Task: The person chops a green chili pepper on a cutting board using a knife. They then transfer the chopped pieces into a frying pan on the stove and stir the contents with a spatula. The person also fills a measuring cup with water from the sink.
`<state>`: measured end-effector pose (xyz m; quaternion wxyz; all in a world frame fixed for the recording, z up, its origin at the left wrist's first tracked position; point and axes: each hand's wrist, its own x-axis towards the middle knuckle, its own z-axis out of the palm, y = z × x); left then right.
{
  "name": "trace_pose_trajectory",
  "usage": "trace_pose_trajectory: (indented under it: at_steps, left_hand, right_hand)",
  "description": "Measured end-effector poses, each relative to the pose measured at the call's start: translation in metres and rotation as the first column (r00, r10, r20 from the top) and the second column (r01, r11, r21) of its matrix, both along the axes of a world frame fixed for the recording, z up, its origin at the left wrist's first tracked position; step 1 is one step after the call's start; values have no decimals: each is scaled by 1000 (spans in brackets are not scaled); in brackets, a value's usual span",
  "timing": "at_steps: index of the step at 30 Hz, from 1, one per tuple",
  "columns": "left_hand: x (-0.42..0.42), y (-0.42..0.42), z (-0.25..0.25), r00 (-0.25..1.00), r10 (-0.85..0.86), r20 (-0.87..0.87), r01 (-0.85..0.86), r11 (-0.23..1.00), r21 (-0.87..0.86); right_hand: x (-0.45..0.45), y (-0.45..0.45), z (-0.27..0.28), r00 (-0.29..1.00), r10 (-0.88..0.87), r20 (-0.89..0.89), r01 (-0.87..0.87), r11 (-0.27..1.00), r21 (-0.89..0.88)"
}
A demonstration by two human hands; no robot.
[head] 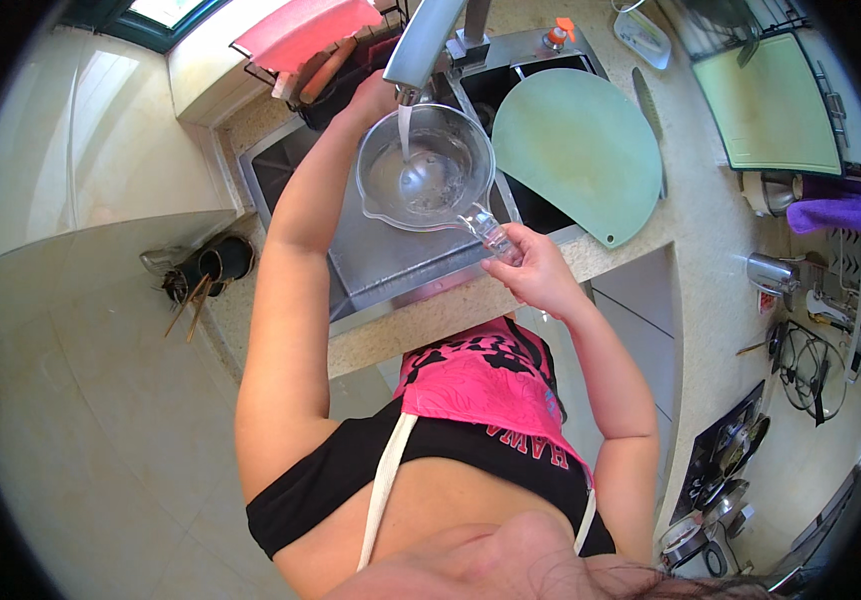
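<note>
My right hand (539,271) grips the handle of a clear plastic mixing jug (430,214) with a pouring lip. The jug hangs over the left sink basin (408,255). Water falls into it from the metal faucet (423,45), and some water covers its bottom. My left hand (376,99) is behind the jug, beside the faucet and a black wire rack (318,112). The faucet hides its fingers, so what they touch is unclear.
A pale green cutting board (580,150) lies across the right basin, with a knife (648,105) beside it. A soap pump (559,34) stands behind. Utensil holders (226,257) stand left of the sink. Another green board (772,109) leans at the right wall.
</note>
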<state>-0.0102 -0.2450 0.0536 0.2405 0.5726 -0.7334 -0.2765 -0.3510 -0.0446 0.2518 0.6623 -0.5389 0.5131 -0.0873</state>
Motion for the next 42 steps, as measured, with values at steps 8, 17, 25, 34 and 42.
trace_pose_trajectory:
  at_steps: [8,17,25,34,42]
  left_hand:
    - [-17,21,60,902,174,-395,-24,934,357]
    - [-27,13,106,915,288,-283,-93,833,546]
    - [-35,9,120,820,459,-342,-152,752,642]
    - [-36,34,122,834,392,-388,-160,845,510]
    - [-118,171,64,659,489,-572,-255,860,443]
  right_hand:
    - [3,7,-10,1000,0,-24,0,1000,-24]
    - [1,7,-34,992,95,-77,-112,958,-264]
    - [6,16,-56,997,75,-9,-75,954,-292]
    - [-124,103,-27,946,-122,300,155,984,-90]
    - [-318,289,31,330,-908,258,931,358,69]
